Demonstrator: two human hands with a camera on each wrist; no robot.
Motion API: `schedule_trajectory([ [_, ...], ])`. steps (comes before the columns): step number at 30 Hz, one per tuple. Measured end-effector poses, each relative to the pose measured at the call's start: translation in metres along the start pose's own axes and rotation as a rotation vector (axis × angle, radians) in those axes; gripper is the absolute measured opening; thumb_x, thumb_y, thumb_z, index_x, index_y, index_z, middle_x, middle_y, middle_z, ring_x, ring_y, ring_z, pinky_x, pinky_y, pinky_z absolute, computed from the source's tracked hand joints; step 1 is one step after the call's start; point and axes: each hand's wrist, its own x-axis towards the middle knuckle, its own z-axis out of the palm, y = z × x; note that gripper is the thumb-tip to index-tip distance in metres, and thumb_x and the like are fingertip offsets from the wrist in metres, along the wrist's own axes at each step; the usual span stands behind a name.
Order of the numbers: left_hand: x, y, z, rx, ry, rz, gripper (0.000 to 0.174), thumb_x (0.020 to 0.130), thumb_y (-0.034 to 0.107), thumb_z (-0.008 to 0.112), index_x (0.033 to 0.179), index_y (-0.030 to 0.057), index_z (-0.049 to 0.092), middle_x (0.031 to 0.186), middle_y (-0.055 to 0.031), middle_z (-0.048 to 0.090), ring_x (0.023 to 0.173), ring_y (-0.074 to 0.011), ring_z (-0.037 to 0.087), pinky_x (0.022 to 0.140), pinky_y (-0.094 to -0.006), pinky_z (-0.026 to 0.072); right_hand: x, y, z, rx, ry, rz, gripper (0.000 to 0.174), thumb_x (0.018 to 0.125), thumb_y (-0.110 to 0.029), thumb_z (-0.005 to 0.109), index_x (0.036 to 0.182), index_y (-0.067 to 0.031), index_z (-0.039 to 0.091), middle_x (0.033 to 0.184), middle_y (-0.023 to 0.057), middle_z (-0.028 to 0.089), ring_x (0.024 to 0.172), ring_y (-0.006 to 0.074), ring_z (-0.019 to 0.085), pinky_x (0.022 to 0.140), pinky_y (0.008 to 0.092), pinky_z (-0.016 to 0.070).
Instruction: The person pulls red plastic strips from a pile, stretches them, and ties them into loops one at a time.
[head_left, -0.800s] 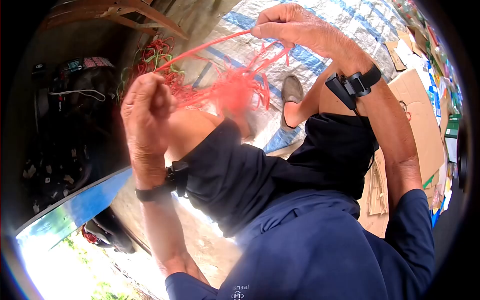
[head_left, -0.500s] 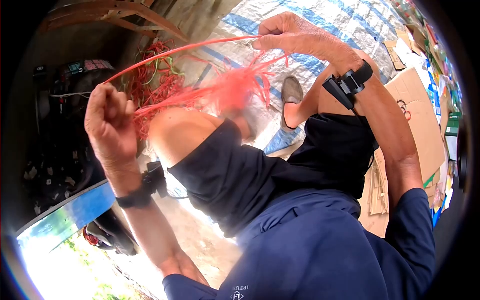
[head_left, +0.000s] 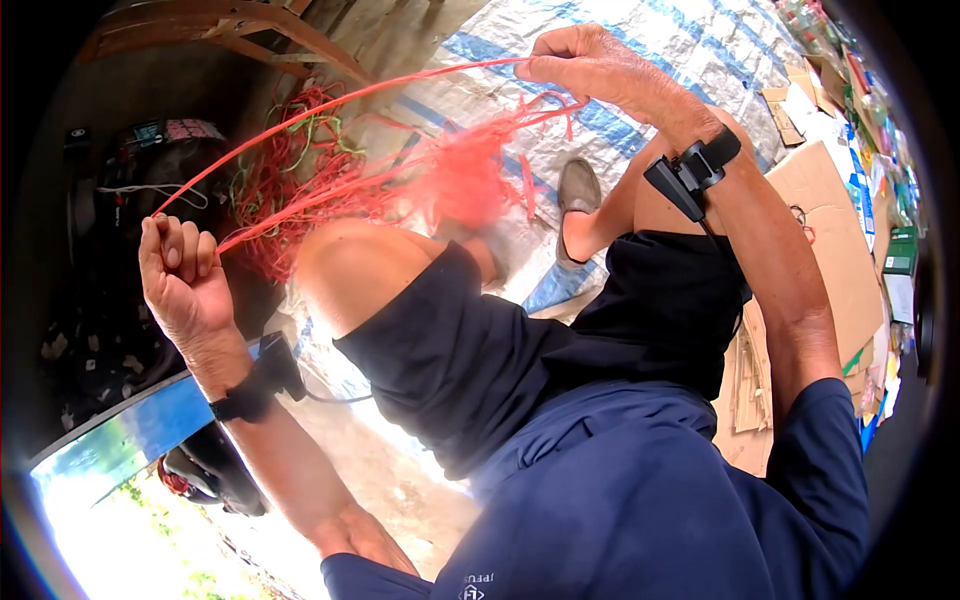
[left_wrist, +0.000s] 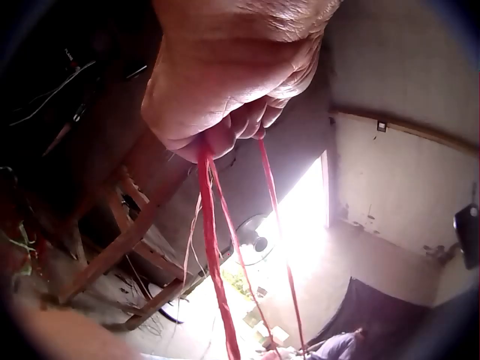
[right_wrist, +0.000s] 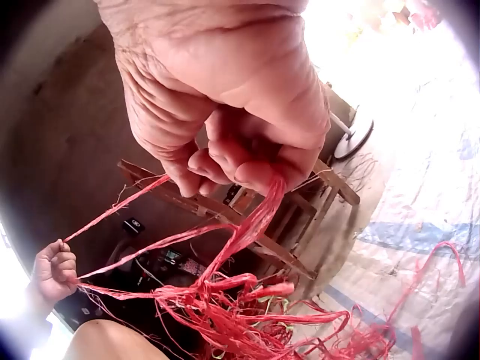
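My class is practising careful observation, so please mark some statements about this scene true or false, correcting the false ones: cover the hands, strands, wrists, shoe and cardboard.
1. The left hand and the right hand both grip red strands. True.
2. A strap is worn on only one wrist. False: there is a left wrist strap and a right wrist strap.
3. The shoe is on the blue-and-white sheet. True.
4. The strands between the hands are blue. False: they are red.
5. The flat cardboard lies on the person's left side. False: it lies on their right.
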Motion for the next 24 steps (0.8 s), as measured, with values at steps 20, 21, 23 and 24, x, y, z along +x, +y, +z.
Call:
schedule_trajectory([
  [20, 0.008, 0.024, -0.073, 0.344, 0.367, 0.185, 0.018, 0.096, 0.016, 0.062, 0.089, 0.0005, 0.062, 0.058, 0.0046, 0.034, 0.048, -0.0049, 0.025, 0.044, -0.0228, 0.0195, -0.004, -0.015, -0.017, 0.424, 0.436, 0.063, 0.022, 0.087, -0.027, 0.071, 0.080, -0.0061, 0.067, 0.062, -0.0038, 0.052, 0.054, 0.0067, 0.047, 0.048, 0.0254, 0.0401],
  [21, 0.008, 0.025, -0.076, 0.344, 0.366, 0.185, 0.018, 0.096, 0.016, 0.062, 0.089, 0.0005, 0.062, 0.058, 0.0046, 0.034, 0.048, -0.0049, 0.025, 0.044, -0.0228, 0.0195, -0.003, -0.015, -0.016, 0.510, 0.435, 0.091, 0.021, 0.086, -0.026, 0.072, 0.079, -0.0075, 0.066, 0.062, -0.0043, 0.051, 0.053, 0.0068, 0.046, 0.048, 0.0255, 0.0399],
  [23, 0.008, 0.025, -0.081, 0.410, 0.346, 0.192, 0.017, 0.096, 0.016, 0.063, 0.089, 0.0004, 0.063, 0.058, 0.0045, 0.035, 0.048, -0.0044, 0.026, 0.043, -0.0225, 0.0195, 0.000, -0.012, -0.016, 0.584, 0.437, 0.116, 0.018, 0.086, -0.023, 0.073, 0.077, -0.0093, 0.064, 0.062, -0.0047, 0.049, 0.053, 0.0073, 0.046, 0.050, 0.0262, 0.0410],
  [24, 0.008, 0.023, -0.082, 0.410, 0.346, 0.193, 0.017, 0.096, 0.016, 0.063, 0.089, 0.0004, 0.063, 0.058, 0.0045, 0.035, 0.048, -0.0044, 0.026, 0.043, -0.0225, 0.0195, 0.003, -0.010, -0.016, 0.657, 0.438, 0.141, 0.017, 0.085, -0.020, 0.073, 0.075, -0.0110, 0.063, 0.061, -0.0051, 0.048, 0.054, 0.0077, 0.045, 0.052, 0.0269, 0.0421],
])
